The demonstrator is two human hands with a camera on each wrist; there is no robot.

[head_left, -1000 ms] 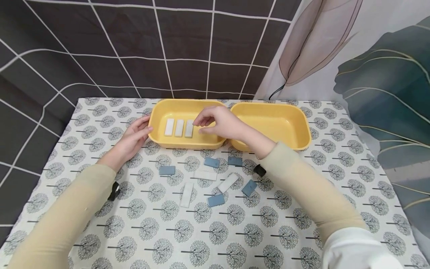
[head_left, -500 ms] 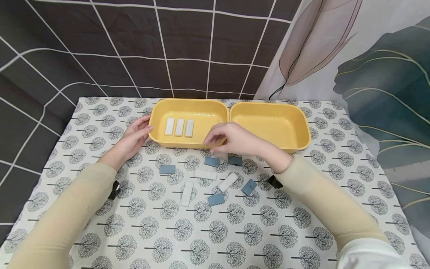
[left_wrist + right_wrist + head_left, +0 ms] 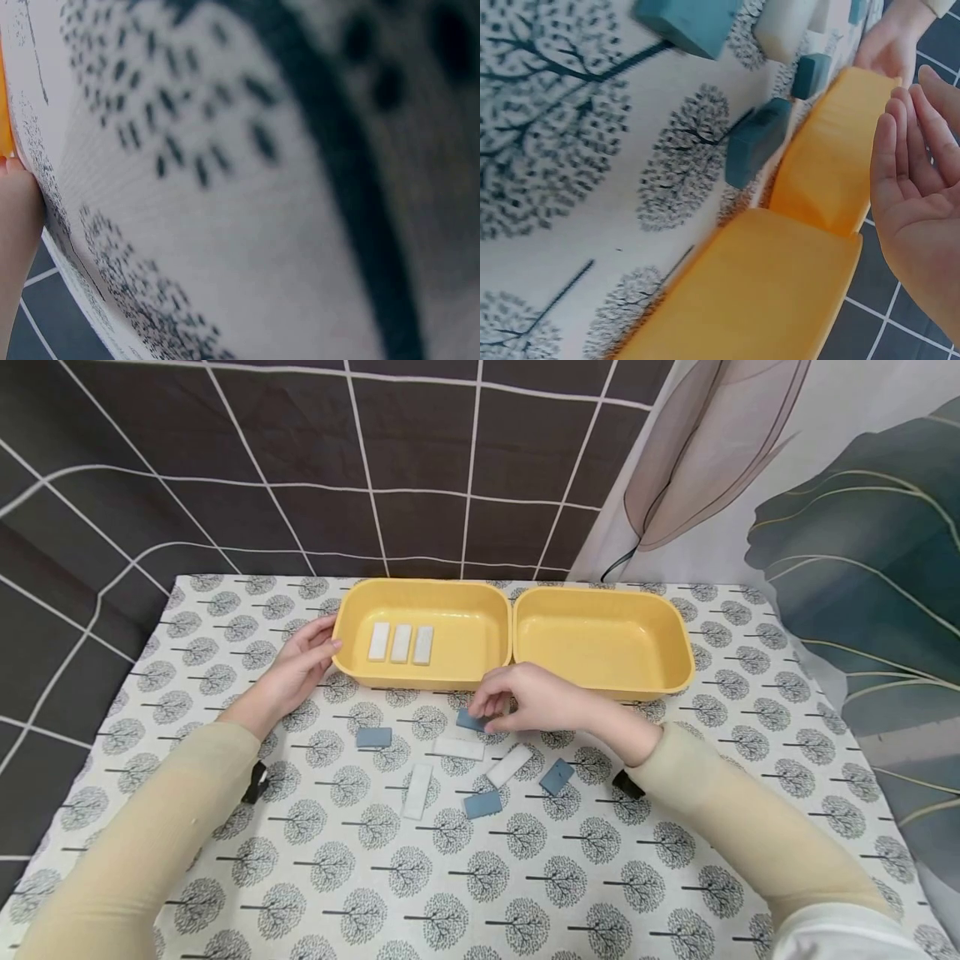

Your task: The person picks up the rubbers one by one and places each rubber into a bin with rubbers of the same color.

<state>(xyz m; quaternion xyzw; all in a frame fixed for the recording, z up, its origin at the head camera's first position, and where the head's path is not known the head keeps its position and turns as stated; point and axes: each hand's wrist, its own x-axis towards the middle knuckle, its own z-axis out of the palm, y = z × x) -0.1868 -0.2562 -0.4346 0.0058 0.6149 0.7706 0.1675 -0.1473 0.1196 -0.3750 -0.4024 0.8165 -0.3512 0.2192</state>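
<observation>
Right fingers (image 3: 491, 687) (bent, slightly parted) hover above a blue block (image 3: 467, 720)

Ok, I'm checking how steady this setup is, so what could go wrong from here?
In the head view the right hand partly covers a blue block, so it might nudge that or the white block nearby. The left hand touches the left tray; a tug could disturb the row of three white blocks inside. The right tray sits beside it, so a sideways push may shift both.
</observation>
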